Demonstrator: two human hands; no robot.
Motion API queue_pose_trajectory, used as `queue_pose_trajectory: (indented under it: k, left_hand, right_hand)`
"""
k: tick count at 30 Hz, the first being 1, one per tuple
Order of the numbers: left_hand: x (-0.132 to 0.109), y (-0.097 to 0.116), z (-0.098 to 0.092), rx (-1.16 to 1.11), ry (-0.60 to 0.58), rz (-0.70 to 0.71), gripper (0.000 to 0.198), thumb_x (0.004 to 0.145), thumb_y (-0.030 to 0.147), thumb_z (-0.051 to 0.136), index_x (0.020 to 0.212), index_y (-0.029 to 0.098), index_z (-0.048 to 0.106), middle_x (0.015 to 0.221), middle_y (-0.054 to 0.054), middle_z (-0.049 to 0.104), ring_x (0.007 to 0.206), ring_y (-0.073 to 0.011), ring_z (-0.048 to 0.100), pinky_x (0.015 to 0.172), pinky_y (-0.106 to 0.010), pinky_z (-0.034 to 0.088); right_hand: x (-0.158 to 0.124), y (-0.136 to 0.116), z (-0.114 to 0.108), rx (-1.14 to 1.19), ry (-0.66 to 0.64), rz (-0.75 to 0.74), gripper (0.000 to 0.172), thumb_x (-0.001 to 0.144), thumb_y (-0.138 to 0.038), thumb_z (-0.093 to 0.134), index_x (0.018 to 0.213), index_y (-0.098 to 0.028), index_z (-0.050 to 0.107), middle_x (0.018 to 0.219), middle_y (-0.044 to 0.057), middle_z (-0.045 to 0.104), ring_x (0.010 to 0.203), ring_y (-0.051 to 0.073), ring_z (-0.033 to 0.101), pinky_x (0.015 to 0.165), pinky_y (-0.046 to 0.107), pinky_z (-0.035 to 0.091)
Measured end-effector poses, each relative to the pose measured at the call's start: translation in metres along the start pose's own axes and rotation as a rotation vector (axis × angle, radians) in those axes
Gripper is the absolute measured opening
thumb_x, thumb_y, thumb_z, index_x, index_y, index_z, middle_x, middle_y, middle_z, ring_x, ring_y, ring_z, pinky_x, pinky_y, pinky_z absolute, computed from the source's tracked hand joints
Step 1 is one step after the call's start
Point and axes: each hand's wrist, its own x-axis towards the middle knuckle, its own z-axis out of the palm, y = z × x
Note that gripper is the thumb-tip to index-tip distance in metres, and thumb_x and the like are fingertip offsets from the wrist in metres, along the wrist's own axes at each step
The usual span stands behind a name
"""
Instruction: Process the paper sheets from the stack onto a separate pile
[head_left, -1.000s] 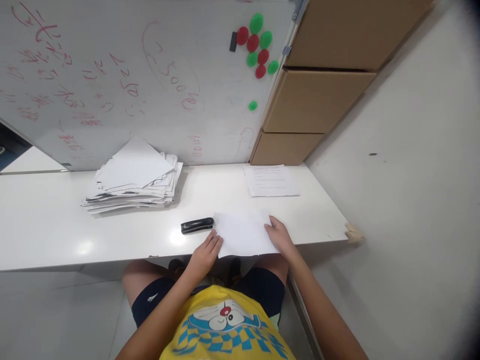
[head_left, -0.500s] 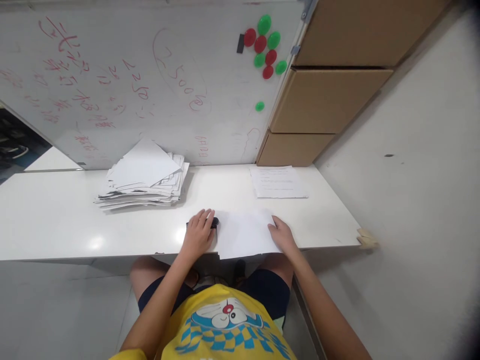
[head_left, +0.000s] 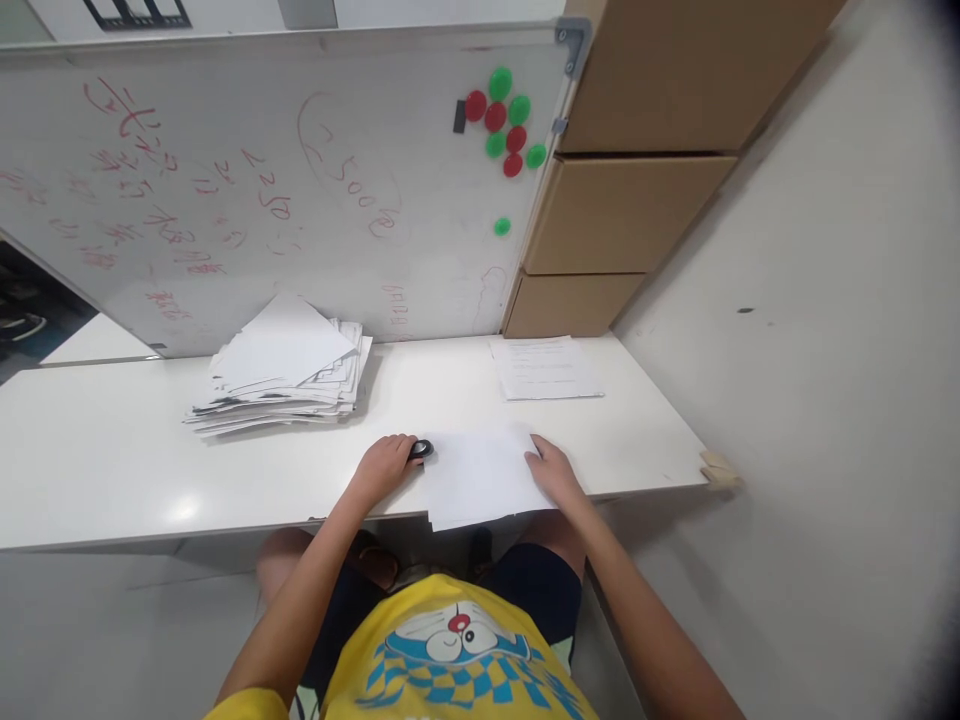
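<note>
A small set of white sheets [head_left: 476, 475] lies at the front edge of the white table [head_left: 112, 470] and hangs slightly over it. My right hand [head_left: 551, 472] rests on the sheets' right side, thumb and fingers closed on their edge. My left hand [head_left: 386, 465] is wrapped around a black stapler [head_left: 421, 449] just left of the sheets; only the stapler's end shows past my fingers.
A tall, untidy stack of paper [head_left: 281, 375] sits at the back left. Another printed sheet set [head_left: 544, 367] lies at the back right. A whiteboard [head_left: 247, 180] with red writing and magnets [head_left: 504, 120] stands behind, next to stacked cardboard boxes [head_left: 622, 210]. A wall [head_left: 810, 350] bounds the right.
My left hand moved off the sheets' left edge to the stapler and closed around it. My right hand stayed on the sheets.
</note>
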Motion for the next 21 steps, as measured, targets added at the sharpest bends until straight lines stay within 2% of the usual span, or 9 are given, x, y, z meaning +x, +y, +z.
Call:
queue_pose_trajectory:
  k: [3, 10, 14, 18, 21]
  left_hand:
    - [0.001, 0.000, -0.003, 0.001, -0.015, 0.006, 0.026, 0.096, 0.035, 0.046, 0.110, 0.016, 0.057, 0.095, -0.010, 0.065, 0.088, -0.0246, 0.061, 0.077, -0.036, 0.044]
    - [-0.001, 0.000, -0.009, 0.014, 0.045, 0.102, 0.039, 0.099, 0.036, 0.039, 0.130, 0.017, 0.050, 0.117, -0.011, 0.063, 0.104, -0.0257, 0.056, 0.085, -0.038, 0.041]
    - [0.000, 0.003, -0.008, 0.037, 0.092, 0.080, 0.033, 0.097, 0.030, 0.042, 0.126, 0.018, 0.055, 0.114, -0.011, 0.061, 0.105, -0.0261, 0.053, 0.087, -0.039, 0.040]
    - [0.001, 0.006, -0.002, 0.091, 0.058, 0.065, 0.025, 0.095, 0.026, 0.047, 0.113, 0.015, 0.061, 0.108, -0.011, 0.062, 0.099, -0.0257, 0.054, 0.083, -0.038, 0.042]
    - [-0.002, 0.008, 0.003, 0.148, 0.112, 0.064, 0.029, 0.094, 0.027, 0.049, 0.118, 0.014, 0.060, 0.108, -0.012, 0.063, 0.097, -0.0259, 0.056, 0.082, -0.038, 0.042]
  right_hand:
    - [0.001, -0.005, 0.004, 0.009, -0.015, -0.011, 0.038, 0.073, -0.021, 0.046, 0.103, -0.021, 0.069, 0.105, 0.007, 0.072, 0.099, 0.026, 0.064, 0.092, 0.038, 0.049]
    - [0.000, -0.006, 0.004, 0.043, -0.054, 0.028, 0.035, 0.071, -0.023, 0.048, 0.098, -0.021, 0.070, 0.101, 0.006, 0.073, 0.097, 0.027, 0.065, 0.088, 0.038, 0.050]
    - [-0.001, -0.005, 0.001, 0.127, -0.096, 0.041, 0.036, 0.070, -0.025, 0.049, 0.099, -0.023, 0.070, 0.099, 0.003, 0.073, 0.095, 0.026, 0.065, 0.085, 0.036, 0.051]
    - [0.000, -0.007, 0.001, 0.198, -0.105, 0.052, 0.038, 0.069, -0.025, 0.049, 0.100, -0.022, 0.071, 0.096, 0.002, 0.074, 0.092, 0.026, 0.066, 0.081, 0.036, 0.052]
    - [0.000, -0.008, 0.004, 0.217, -0.091, 0.071, 0.039, 0.068, -0.025, 0.050, 0.101, -0.022, 0.071, 0.100, 0.004, 0.074, 0.093, 0.027, 0.066, 0.084, 0.038, 0.051]
